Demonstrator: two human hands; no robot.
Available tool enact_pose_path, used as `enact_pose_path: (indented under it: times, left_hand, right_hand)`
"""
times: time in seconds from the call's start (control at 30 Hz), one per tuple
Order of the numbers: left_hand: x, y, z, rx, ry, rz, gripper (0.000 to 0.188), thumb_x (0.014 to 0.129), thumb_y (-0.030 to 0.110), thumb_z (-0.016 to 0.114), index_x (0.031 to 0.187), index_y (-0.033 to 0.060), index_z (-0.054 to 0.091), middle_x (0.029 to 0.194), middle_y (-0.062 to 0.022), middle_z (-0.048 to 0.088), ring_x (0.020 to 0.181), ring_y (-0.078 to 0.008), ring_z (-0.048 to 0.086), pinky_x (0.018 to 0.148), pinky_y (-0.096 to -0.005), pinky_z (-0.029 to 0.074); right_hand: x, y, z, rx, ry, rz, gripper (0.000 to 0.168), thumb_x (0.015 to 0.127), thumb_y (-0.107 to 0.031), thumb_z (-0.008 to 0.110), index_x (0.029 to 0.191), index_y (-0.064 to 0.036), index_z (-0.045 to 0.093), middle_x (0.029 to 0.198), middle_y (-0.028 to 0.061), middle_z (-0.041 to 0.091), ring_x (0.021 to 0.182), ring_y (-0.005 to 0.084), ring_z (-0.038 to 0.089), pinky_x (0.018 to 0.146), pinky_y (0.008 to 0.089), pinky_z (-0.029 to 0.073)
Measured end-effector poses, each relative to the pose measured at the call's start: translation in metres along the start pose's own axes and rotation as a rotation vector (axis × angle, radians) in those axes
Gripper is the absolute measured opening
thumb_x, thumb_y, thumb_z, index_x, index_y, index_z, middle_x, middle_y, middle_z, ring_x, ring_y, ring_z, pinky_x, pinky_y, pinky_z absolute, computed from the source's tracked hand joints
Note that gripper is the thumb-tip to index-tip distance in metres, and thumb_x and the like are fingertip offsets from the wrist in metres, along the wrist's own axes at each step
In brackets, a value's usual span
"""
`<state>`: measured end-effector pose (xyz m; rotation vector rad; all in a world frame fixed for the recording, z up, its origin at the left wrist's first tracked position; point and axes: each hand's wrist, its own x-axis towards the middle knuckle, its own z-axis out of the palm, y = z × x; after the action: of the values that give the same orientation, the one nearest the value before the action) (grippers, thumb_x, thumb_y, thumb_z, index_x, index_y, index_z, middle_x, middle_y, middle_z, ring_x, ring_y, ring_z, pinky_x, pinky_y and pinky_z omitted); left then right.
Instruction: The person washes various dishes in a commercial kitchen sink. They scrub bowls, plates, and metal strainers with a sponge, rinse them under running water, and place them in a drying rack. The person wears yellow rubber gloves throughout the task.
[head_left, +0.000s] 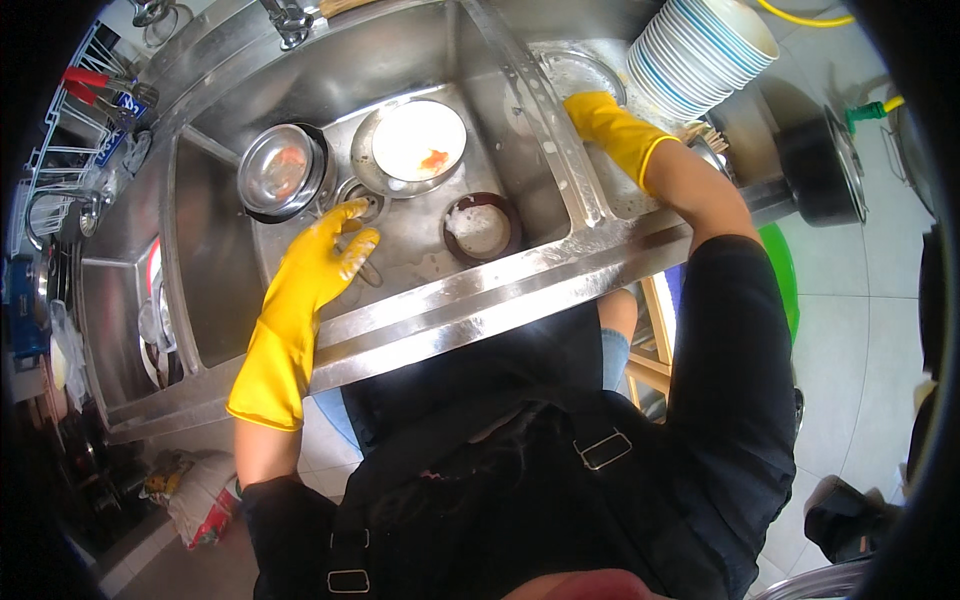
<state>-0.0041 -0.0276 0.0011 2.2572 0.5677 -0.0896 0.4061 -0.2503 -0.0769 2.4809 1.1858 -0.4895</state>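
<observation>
My left hand (319, 262), in a yellow rubber glove, hovers over the steel sink basin (517, 161). Its thumb and fingers are apart, with suds on the tips, near the drain (367, 201). A stack of metal bowls (274, 169) stands left of the drain. Behind it, a white dish (416, 139) with an orange food scrap rests in a metal bowl (364, 154). A dark brown bowl (480, 229) holds foam. My right hand (607, 131), also gloved, reaches onto the wet drainboard beside a round, shiny dish or lid (589, 64); its fingertips are hidden, so its grip is unclear.
A tall, leaning stack of white and blue-rimmed bowls (697, 56) stands on the right drainboard, with a black pot (817, 169) beyond. The faucet (289, 22) rises behind the basin. Leftward are a second basin (120, 300) holding items and a wire rack (64, 135) with red-handled utensils.
</observation>
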Motion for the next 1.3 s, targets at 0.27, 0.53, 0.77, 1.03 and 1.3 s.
enact_pose_path:
  times: [0.27,0.53,0.77,1.03,1.3]
  left_hand:
    - [0.006,-0.009,0.003,0.037,0.014,0.081,0.051,0.090,0.038,0.065,0.132,0.0107,0.056,0.121,-0.0172,0.065,0.110,-0.0338,0.062,0.094,-0.0379,0.047]
    - [0.008,-0.020,0.003,0.102,0.039,0.062,0.056,0.089,0.042,0.064,0.134,0.0095,0.053,0.119,-0.0179,0.065,0.111,-0.0339,0.062,0.095,-0.0381,0.046]
    - [0.021,-0.028,0.009,0.040,0.026,0.120,0.059,0.089,0.043,0.064,0.136,0.0097,0.052,0.118,-0.0208,0.065,0.112,-0.0341,0.061,0.097,-0.0375,0.046]
    - [0.030,-0.038,0.010,-0.816,0.019,0.216,0.064,0.093,0.049,0.060,0.144,0.0151,0.042,0.132,-0.0196,0.055,0.119,-0.0336,0.055,0.098,-0.0419,0.049]
    - [0.021,-0.023,-0.013,-1.464,-0.145,-0.001,0.088,0.089,0.070,0.045,0.151,0.0107,0.025,0.154,-0.0135,0.033,0.135,-0.0327,0.043,0.111,-0.0453,0.037]
  right_hand:
    - [0.008,0.080,-0.013,0.962,0.146,0.345,0.015,0.084,-0.026,0.068,0.090,-0.013,0.070,0.062,0.0059,0.060,0.052,0.0242,0.058,0.053,0.0367,0.048]
    - [-0.054,0.058,-0.053,1.664,0.099,0.878,0.022,0.087,-0.030,0.069,0.094,-0.010,0.064,0.082,0.0016,0.062,0.070,0.0175,0.056,0.066,0.0390,0.046]
    - [-0.104,0.082,-0.052,2.054,0.597,0.304,0.013,0.085,-0.009,0.069,0.086,-0.011,0.056,0.069,0.0054,0.059,0.056,0.0199,0.049,0.049,0.0364,0.042]
    - [-0.167,-0.108,-0.123,0.333,1.002,0.135,0.023,0.082,-0.030,0.065,0.086,-0.008,0.071,0.081,0.0121,0.069,0.080,0.0314,0.067,0.072,0.0407,0.053]
    - [-0.150,-0.295,-0.097,0.235,1.141,-0.346,0.019,0.070,-0.026,0.065,0.076,-0.011,0.074,0.075,0.0115,0.070,0.070,0.0308,0.069,0.057,0.0463,0.052]
